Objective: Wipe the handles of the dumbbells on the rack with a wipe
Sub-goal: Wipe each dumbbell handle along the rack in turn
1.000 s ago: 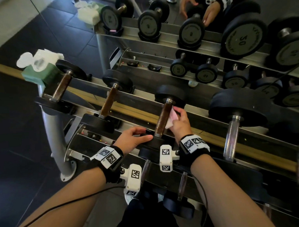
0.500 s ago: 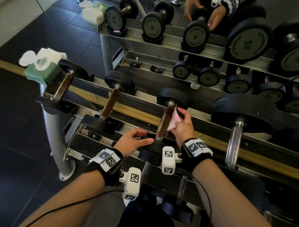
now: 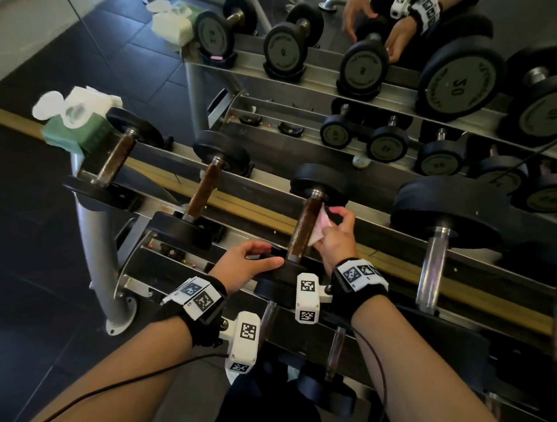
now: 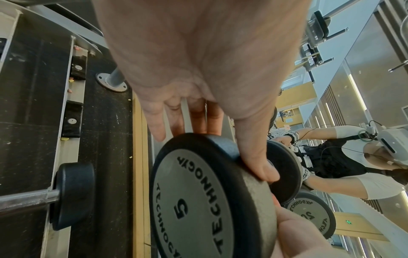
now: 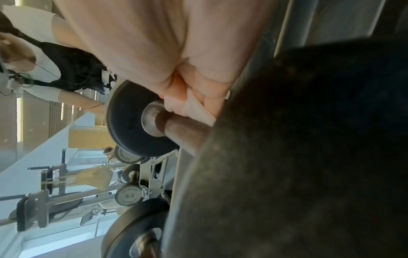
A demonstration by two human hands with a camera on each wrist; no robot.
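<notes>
- Midway along the top row of the rack (image 3: 162, 200), I work on the third dumbbell (image 3: 306, 228) from the left, the one marked 5 on its near end.
- My right hand (image 3: 335, 237) pinches a pale pink wipe (image 3: 320, 225) between thumb and fingertips and holds it against the right side of the brown handle (image 3: 305, 230), near the far weight.
- My left hand (image 3: 241, 265) steadies the near weight (image 4: 198, 200); the wrist view shows my thumb lying across its rim and my fingers curled behind its edge.
- By my reading, the wiping stroke on this handle is in hand, with two brown handles to the left and shiny ones to the right.
- Whether those others are already clean, I cannot tell.
- Next, I judge, the wipe must travel down the bar toward me and wrap round its underside, while my left hand stops the dumbbell from rolling.
- Compared with a second ago, the wipe sits higher on the handle, closer to the far weight, and my right fingers have opened out from a tighter bunch.
- My left hand has kept its hold on the near weight throughout.
- A green pack of wipes (image 3: 72, 130) rests at the rack's left end.
</notes>
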